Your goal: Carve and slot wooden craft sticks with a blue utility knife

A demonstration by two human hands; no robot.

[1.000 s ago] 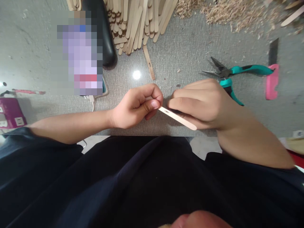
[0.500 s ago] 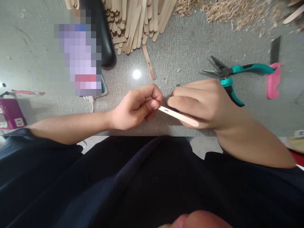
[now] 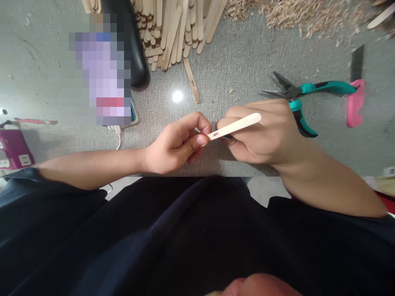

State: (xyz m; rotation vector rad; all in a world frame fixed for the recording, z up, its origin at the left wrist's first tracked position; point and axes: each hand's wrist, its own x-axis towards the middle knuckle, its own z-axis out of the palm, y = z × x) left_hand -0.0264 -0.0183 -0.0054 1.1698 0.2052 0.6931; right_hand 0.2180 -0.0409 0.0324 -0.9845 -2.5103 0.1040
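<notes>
One wooden stick (image 3: 237,124) is pinched between the thumb and curled forefinger of our left hand (image 3: 179,144), gripped by its left end. Its rounded right end slants toward the far side and passes over the fingers of our right hand (image 3: 262,137); we cannot tell whether it touches them. A small slot (image 3: 216,133) is cut through the stick, close to our left thumb. Our right hand is curled closed around a small dark thing (image 3: 227,137), mostly hidden, and we cannot make out what it is. Both hands are near the table's (image 3: 222,84) near edge.

Just beyond our right hand lie pliers (image 3: 291,93) with teal and black handles, jaws spread and pointing left. One handle's tip meets the pink grip of a knife (image 3: 354,102), whose blade points to the far side.

Beyond our left hand, a second slotted stick (image 3: 192,82) lies at the near edge of a heap of sticks (image 3: 174,35). Wood shavings (image 3: 296,16) are scattered far right. Left of the heap we see a black case (image 3: 138,61), and at far left a purple box (image 3: 15,148).
</notes>
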